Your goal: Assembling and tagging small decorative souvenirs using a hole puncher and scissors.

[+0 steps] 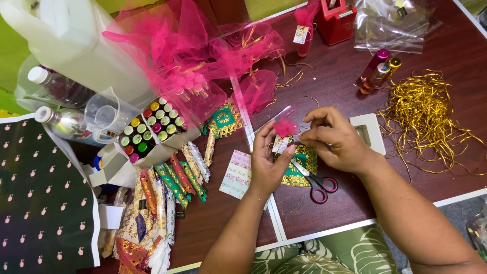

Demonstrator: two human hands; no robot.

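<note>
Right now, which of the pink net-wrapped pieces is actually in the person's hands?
The small one pinched between the left hand and right hand; the other wrapped one stands untouched beside the red box.

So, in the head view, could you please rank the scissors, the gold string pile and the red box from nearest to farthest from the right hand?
1. Scissors, just below the right hand.
2. Gold string pile, on the table's right side.
3. Red box, at the far edge.

Dark reddish-brown wooden table (345,86), glossy, trimmed in white along its near edge; a white seam strip (248,127) runs from far edge to near edge. Green leaf-patterned upholstery (324,256) shows below the near edge. Dark cloth with small pink motifs (40,203) hangs at the left edge. Yellow-green wall (10,56) at far left. Light even, soft.
</note>
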